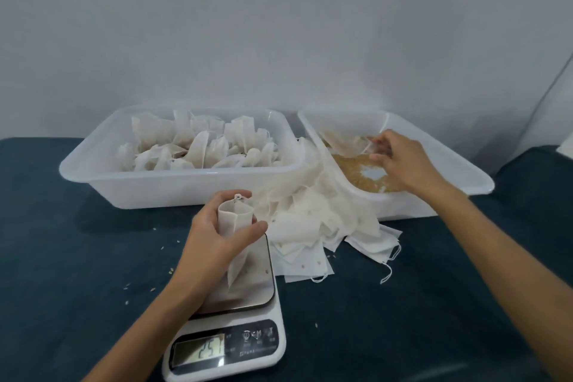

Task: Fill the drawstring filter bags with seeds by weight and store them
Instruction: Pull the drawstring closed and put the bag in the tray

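Head view: left hand [217, 236] was curled round an open filter bag [235, 220], holding it upright over the scale [238, 298], mouth up, drawstring loop at the top edge. The bag's lower end hung down to the steel platform; whether it rested there could not be told. Display showed digits, blurred. Right hand [400, 161] reached into the right tub [459, 170] over the seeds [356, 170], fingers pinching a clear scoop-like thing, too blurred to name. Left tub [93, 170] held filled bags [201, 149]. A pile of empty bags [313, 226] lay between the tubs and the scale. Loose seeds dotted the dark table [77, 257].

Handling: the bag looked thin, limp and very light, likely to collapse or tip seeds out. Best held round the neck, just under the rim, to keep the mouth open.
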